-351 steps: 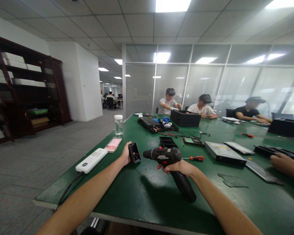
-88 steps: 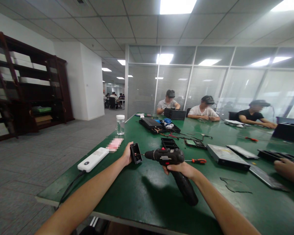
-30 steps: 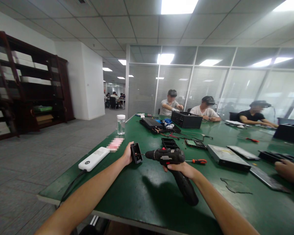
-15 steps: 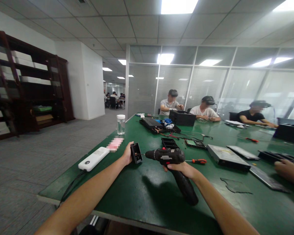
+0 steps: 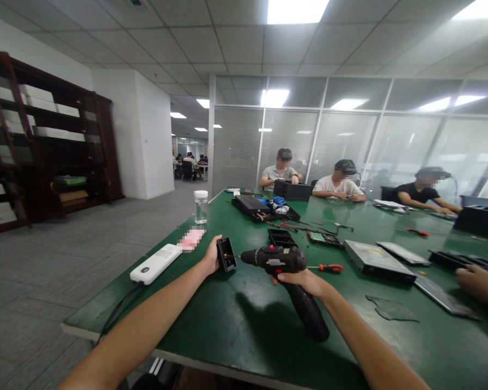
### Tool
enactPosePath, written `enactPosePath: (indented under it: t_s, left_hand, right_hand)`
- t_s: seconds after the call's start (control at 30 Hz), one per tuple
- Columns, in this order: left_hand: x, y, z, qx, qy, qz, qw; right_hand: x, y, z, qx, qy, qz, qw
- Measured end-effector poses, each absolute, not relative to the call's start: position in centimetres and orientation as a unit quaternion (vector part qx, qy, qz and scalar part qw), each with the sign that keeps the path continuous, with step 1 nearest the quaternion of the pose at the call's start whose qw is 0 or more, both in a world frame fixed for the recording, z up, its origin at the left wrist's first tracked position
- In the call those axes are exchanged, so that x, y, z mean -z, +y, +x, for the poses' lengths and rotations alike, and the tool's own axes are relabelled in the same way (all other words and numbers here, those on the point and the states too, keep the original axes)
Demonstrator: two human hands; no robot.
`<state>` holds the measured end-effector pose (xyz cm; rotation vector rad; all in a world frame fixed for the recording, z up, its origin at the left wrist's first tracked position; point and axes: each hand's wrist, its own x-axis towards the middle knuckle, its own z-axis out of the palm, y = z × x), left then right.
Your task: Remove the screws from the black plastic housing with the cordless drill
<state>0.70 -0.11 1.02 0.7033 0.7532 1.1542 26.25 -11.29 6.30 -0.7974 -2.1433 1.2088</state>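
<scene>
My left hand (image 5: 212,257) grips a small black open-sided box (image 5: 226,254) by its left side, above the table. Inside it something coppery shows, too small to name. My right hand (image 5: 295,278) is wrapped round the grip of a black cordless drill (image 5: 274,258) with red details. The drill lies level, pointing left, and its thin bit reaches into the box's open side. Whether the bit's tip touches anything in there I cannot make out. Just behind the drill sits a black compartmented part (image 5: 282,237). An orange-handled screwdriver (image 5: 331,268) lies to its right.
A white power bank (image 5: 154,264) with a cable and a clear jar (image 5: 200,208) stand along the green table's (image 5: 187,330) left edge. An optical drive (image 5: 378,262) lies to the right, near another person's hand (image 5: 477,281). Several co-workers sit across the table.
My hands, the drill and the small box have held nearly the same pose. Across the table, a co-worker's black case has shifted left and turned. My view has swung slightly since the earliest frame.
</scene>
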Motion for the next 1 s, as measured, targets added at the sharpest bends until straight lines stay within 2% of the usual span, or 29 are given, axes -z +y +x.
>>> enactPosePath:
  t_s: [1.0]
  left_hand:
    - [-0.86,0.00,0.70,-0.524,0.334,0.322,0.715]
  right_hand:
    - [-6.06,-10.99,26.30,-0.455,-0.795,-0.291,0.275]
